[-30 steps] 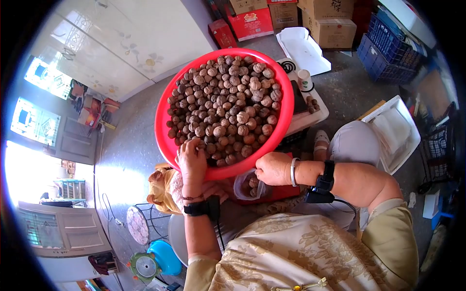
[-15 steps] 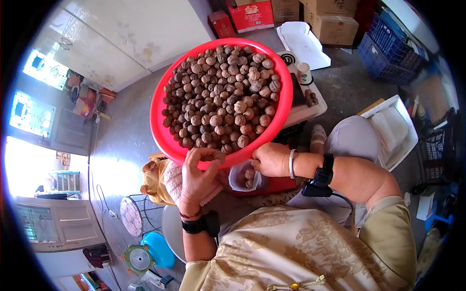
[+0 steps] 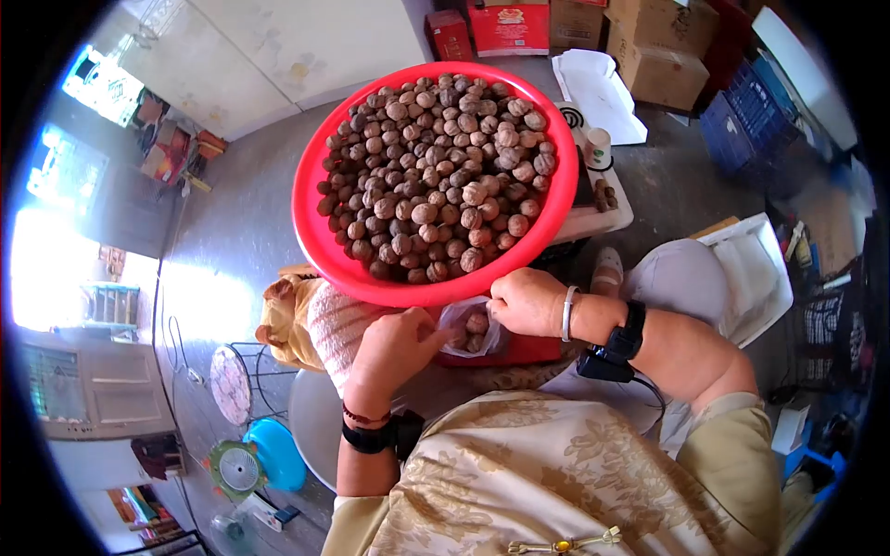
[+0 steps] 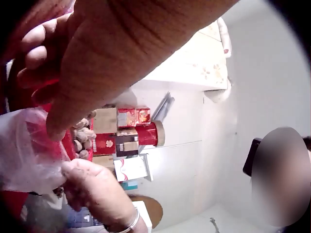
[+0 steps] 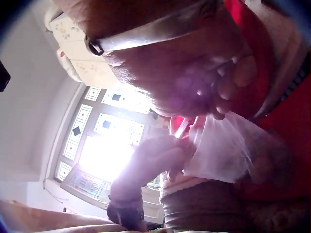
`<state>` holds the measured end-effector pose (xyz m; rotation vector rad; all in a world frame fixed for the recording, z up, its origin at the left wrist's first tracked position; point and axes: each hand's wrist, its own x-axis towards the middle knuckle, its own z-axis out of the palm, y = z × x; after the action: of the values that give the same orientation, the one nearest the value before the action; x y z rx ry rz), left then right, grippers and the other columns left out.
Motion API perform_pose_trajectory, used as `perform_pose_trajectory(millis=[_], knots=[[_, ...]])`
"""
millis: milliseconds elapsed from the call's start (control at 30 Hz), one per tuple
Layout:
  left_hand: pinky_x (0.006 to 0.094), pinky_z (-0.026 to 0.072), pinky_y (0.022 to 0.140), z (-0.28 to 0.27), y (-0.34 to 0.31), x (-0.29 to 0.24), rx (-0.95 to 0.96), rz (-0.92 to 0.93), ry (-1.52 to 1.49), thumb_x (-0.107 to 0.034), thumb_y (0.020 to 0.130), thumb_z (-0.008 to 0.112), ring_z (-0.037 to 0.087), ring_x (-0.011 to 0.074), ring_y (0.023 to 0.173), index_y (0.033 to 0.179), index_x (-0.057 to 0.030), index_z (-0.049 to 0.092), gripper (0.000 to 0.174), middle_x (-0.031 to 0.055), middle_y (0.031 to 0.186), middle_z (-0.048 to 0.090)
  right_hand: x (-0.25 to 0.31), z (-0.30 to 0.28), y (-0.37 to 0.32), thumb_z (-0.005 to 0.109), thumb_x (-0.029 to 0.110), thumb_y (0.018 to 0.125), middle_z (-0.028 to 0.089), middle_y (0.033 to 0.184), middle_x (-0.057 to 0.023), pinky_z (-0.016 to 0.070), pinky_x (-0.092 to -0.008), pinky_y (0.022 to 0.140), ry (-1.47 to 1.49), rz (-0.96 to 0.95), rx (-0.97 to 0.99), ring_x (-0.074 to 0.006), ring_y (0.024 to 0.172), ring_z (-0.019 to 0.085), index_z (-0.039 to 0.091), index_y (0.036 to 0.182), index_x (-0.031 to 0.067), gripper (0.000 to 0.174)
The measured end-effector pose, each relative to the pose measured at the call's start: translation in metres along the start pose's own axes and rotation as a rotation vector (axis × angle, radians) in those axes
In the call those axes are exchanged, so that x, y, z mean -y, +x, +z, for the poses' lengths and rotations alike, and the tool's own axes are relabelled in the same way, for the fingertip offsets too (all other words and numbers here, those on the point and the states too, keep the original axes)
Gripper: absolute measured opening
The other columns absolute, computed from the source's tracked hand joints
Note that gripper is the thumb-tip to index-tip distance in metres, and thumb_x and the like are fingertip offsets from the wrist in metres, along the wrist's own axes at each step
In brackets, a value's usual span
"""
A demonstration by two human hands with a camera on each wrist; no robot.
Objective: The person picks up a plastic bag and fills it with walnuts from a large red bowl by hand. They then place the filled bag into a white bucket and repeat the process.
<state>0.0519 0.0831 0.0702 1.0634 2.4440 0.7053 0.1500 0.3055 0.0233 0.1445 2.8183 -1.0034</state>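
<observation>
The right hand (image 3: 527, 304) pinches the rim of a thin clear plastic bag (image 3: 491, 338) in the head view. Several walnuts (image 3: 476, 324) lie inside this bag. My left hand (image 3: 394, 352) is over the bag's left side, its fingers apart and the thumb at the bag's mouth. In the left wrist view the left hand's fingers (image 4: 36, 57) are spread with no walnut showing between them. Just beyond both hands stands a large red basin (image 3: 309, 246) heaped with walnuts (image 3: 424, 213).
A pink towel (image 3: 338, 324) hangs left of the bag. To the right of the basin, a white stand (image 3: 603, 218) carries a paper cup (image 3: 598, 146) and a few walnuts. White foam trays (image 3: 603, 93), cardboard boxes (image 3: 658, 74) and blue crates (image 3: 732, 130) are farther back.
My left hand has come from among the basin's walnuts, over its rim with a walnut at its fingers, down to the bag's mouth. The right hand keeps its hold on the bag.
</observation>
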Motion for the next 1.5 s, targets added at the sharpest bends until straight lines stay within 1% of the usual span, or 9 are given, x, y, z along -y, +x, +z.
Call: perform_pose_trajectory(millis=[133, 233, 333, 500, 733, 867, 1067, 1267, 1500], knots=[[0.0486, 0.0528, 0.067, 0.019, -0.006, 0.016, 0.047, -0.013, 0.100, -0.038, 0.090, 0.066, 0.066, 0.0419, 0.072, 0.076, -0.0008, 0.068, 0.040, 0.0213, 0.071, 0.066, 0.003, -0.001, -0.003, 0.061, 0.024, 0.086, 0.066, 0.074, -0.0236, 0.0525, -0.0498, 0.070, -0.008, -0.012, 0.016, -0.0412, 0.073, 0.066, 0.069, 0.077, 0.0009, 0.026], [0.0475, 0.0512, 0.067, 0.023, -0.007, 0.025, 0.066, 0.025, 0.062, -0.024, 0.089, 0.066, 0.066, 0.0431, 0.077, 0.089, 0.0014, 0.067, 0.025, 0.0268, 0.080, 0.064, 0.000, 0.000, -0.006, 0.061, 0.025, 0.087, 0.066, 0.074, -0.0237, 0.0525, -0.0497, 0.071, -0.083, -0.034, 0.088, -0.0418, 0.074, 0.066, 0.069, 0.078, 0.0009, 0.027], [0.0447, 0.0508, 0.064, 0.026, -0.006, 0.025, 0.028, 0.025, -0.088, -0.019, 0.091, 0.065, 0.064, 0.0405, 0.070, 0.087, 0.0025, 0.066, 0.022, 0.0262, 0.078, 0.064, 0.000, 0.001, -0.008, 0.061, 0.026, 0.087, 0.065, 0.074, -0.0240, 0.0524, -0.0499, 0.071, -0.117, -0.072, 0.102, -0.0428, 0.075, 0.066, 0.069, 0.079, 0.0008, 0.027], [0.0366, 0.0490, 0.060, 0.018, -0.007, 0.015, -0.010, 0.087, -0.313, -0.013, 0.092, 0.065, 0.058, 0.0205, 0.061, 0.085, 0.0033, 0.065, 0.017, 0.0206, 0.070, 0.061, 0.009, -0.016, -0.010, 0.063, 0.018, 0.086, 0.064, 0.071, -0.0229, 0.0510, -0.0436, 0.062, 0.079, -0.107, 0.093, -0.0352, 0.063, 0.064, 0.067, 0.077, 0.0003, 0.020], [0.0361, 0.0495, 0.060, -0.003, -0.010, 0.005, 0.070, 0.052, -0.511, -0.013, 0.092, 0.063, 0.058, 0.0181, 0.061, 0.088, 0.0024, 0.067, 0.017, 0.0176, 0.069, 0.063, 0.014, -0.030, -0.008, 0.063, 0.018, 0.086, 0.065, 0.073, -0.0215, 0.0503, -0.0421, 0.061, 0.402, -0.011, 0.276, -0.0341, 0.061, 0.063, 0.068, 0.078, 0.0008, 0.020], [0.0387, 0.0504, 0.060, 0.038, 0.002, 0.032, 0.054, 0.023, -0.304, -0.018, 0.093, 0.063, 0.059, 0.0212, 0.060, 0.088, 0.0021, 0.067, 0.021, 0.0196, 0.070, 0.063, 0.001, -0.004, -0.006, 0.058, 0.028, 0.090, 0.068, 0.081, -0.0230, 0.0524, -0.0512, 0.076, -0.145, -0.031, 0.276, -0.0434, 0.081, 0.066, 0.070, 0.083, 0.0035, 0.028], [0.0403, 0.0505, 0.059, 0.038, 0.006, 0.029, 0.020, 0.043, -0.281, -0.021, 0.094, 0.063, 0.062, 0.0266, 0.059, 0.085, 0.0031, 0.066, 0.025, 0.0219, 0.070, 0.061, 0.000, 0.005, -0.003, 0.057, 0.028, 0.088, 0.068, 0.086, -0.0268, 0.0532, -0.0512, 0.081, -0.148, -0.036, 0.299, -0.0443, 0.087, 0.068, 0.072, 0.085, 0.0005, 0.032], [0.0358, 0.0524, 0.060, 0.022, -0.004, 0.023, 0.097, 0.045, -0.380, -0.022, 0.095, 0.065, 0.065, 0.0192, 0.062, 0.083, 0.0031, 0.066, 0.028, 0.0173, 0.071, 0.067, 0.024, -0.021, -0.006, 0.057, 0.027, 0.086, 0.067, 0.082, -0.0275, 0.0526, -0.0511, 0.078, 0.134, -0.015, 0.390, -0.0438, 0.083, 0.067, 0.071, 0.083, -0.0004, 0.031], [0.0323, 0.0529, 0.061, 0.017, -0.002, 0.026, 0.143, 0.017, -0.368, -0.020, 0.092, 0.070, 0.066, 0.0152, 0.064, 0.088, 0.0015, 0.069, 0.022, 0.0128, 0.072, 0.070, 0.000, 0.010, 0.001, 0.059, 0.028, 0.088, 0.068, 0.083, -0.0251, 0.0528, -0.0512, 0.079, -0.059, -0.044, 0.299, -0.0426, 0.082, 0.068, 0.072, 0.084, 0.0020, 0.030]])
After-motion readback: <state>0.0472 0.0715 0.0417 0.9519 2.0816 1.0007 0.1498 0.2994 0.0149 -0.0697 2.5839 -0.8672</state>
